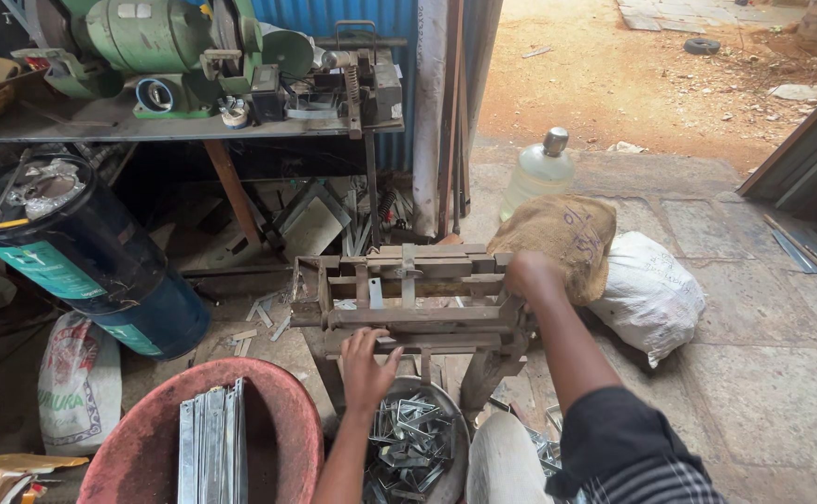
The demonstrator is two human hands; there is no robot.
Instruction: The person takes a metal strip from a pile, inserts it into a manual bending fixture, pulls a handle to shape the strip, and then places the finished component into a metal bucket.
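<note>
A rusty metal bending jig (pixel 408 299) stands on the floor in front of me. My left hand (pixel 366 366) rests with spread fingers on the jig's front bar, above a round pan (pixel 450 431) holding several bent metal clips. My right hand (pixel 532 276) is closed around the jig's right end, on what looks like its lever; the grip itself is partly hidden. A stack of flat metal strips (pixel 211 453) lies in a red tub (pixel 282 411) at the lower left.
A blue drum (pixel 91 261) stands at left under a metal workbench (pixel 184 126) carrying a green grinder (pixel 161 42). A burlap sack (pixel 563 238), a white sack (pixel 647 294) and a plastic jug (pixel 539 168) sit at right. Scrap offcuts lie under the bench.
</note>
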